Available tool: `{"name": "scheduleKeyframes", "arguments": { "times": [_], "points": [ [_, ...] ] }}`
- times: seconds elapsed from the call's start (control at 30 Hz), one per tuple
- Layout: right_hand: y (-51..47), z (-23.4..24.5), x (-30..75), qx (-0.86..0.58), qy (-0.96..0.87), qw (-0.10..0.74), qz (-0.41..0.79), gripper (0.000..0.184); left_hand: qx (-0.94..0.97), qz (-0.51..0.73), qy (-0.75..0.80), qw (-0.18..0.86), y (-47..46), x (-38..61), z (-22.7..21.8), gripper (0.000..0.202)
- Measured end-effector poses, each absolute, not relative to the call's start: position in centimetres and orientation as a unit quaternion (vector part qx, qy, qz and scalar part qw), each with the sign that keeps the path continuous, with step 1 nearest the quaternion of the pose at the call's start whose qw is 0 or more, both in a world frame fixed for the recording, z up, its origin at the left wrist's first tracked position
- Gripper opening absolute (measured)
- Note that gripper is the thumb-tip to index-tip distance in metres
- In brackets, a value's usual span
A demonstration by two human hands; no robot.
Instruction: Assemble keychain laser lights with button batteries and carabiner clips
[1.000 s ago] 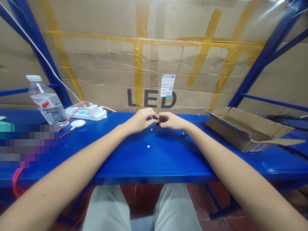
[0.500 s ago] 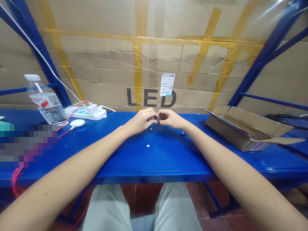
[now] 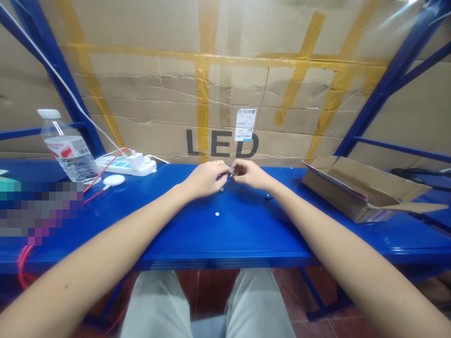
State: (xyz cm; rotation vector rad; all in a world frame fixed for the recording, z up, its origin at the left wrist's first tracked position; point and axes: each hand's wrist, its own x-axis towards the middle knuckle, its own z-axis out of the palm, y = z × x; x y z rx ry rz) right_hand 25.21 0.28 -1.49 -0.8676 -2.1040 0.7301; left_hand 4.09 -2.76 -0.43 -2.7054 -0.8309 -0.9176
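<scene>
Over the far middle of the blue table (image 3: 225,239), my hands meet fingertip to fingertip. My right hand (image 3: 252,174) is closed in a pinch on a small dark, shiny piece (image 3: 232,174), too small to name. The fingers of my left hand (image 3: 206,179), which wears a ring, are curled against the same spot; a dark glint shows between thumb and forefinger, but what they grip is hidden. Just below the left fingertips lies a tiny metal part (image 3: 221,190). Nearer to me is a small white disc (image 3: 217,214). A short black piece (image 3: 268,197) lies by my right wrist.
An open cardboard box (image 3: 338,192) stands on the right. At the left are a water bottle (image 3: 68,145), a white power strip (image 3: 116,165), a round white charger (image 3: 114,180) and red cables (image 3: 24,267). A large cardboard sheet (image 3: 158,94) closes off the back.
My left thumb has dropped slightly and drawn back from the small piece, partly covering the tiny metal part. The right hand stays nearly in place, with its fingers slightly shifted.
</scene>
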Motion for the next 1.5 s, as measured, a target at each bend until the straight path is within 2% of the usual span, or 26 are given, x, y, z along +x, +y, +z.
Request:
{"name": "scheduleKeyframes", "arguments": {
  "times": [0.3,0.5,0.67,0.77,0.87,0.97,1.1,1.27,1.37,1.5],
  "points": [
    [-0.1,-1.7,24.2,-0.365,-0.798,0.430,0.213,0.017,-0.875,-0.315,-0.356,0.091,-3.7,5.0,-0.7,0.025],
    [-0.1,-1.8,24.5,-0.381,-0.800,0.434,0.163,0.015,-0.873,-0.289,-0.388,0.057,-3.9,5.3,-0.6,0.037],
    [-0.3,-2.0,24.3,-0.384,-0.818,0.406,0.135,0.010,-0.866,-0.297,-0.400,-0.046,-3.6,5.4,-1.0,0.024],
    [-0.4,-2.1,24.1,-0.381,-0.817,0.407,0.145,0.011,-0.853,-0.352,-0.375,-0.089,-3.2,5.2,-1.2,0.014],
    [-0.4,-2.0,24.1,-0.374,-0.814,0.421,0.146,0.012,-0.835,-0.398,-0.372,-0.073,-2.7,4.7,-0.7,0.010],
    [-0.3,-2.0,24.3,-0.371,-0.812,0.427,0.147,0.013,-0.848,-0.352,-0.396,-0.011,-2.0,3.6,0.0,0.014],
    [0.1,-2.2,24.5,-0.368,-0.800,0.422,0.218,0.015,-0.883,-0.228,-0.408,0.037,-0.6,1.7,0.4,0.022],
    [0.4,-2.5,24.7,-0.387,-0.758,0.326,0.412,0.019,-0.914,-0.137,-0.380,-0.013,0.5,0.2,0.1,0.031],
    [0.5,-2.5,24.9,-0.387,-0.750,0.307,0.439,0.020,-0.919,-0.116,-0.373,-0.052,0.6,0.1,0.1,0.031],
    [0.3,-2.5,24.9,-0.373,-0.770,0.318,0.408,0.020,-0.917,-0.088,-0.384,-0.064,0.2,0.4,0.1,0.026]
  ]
}}
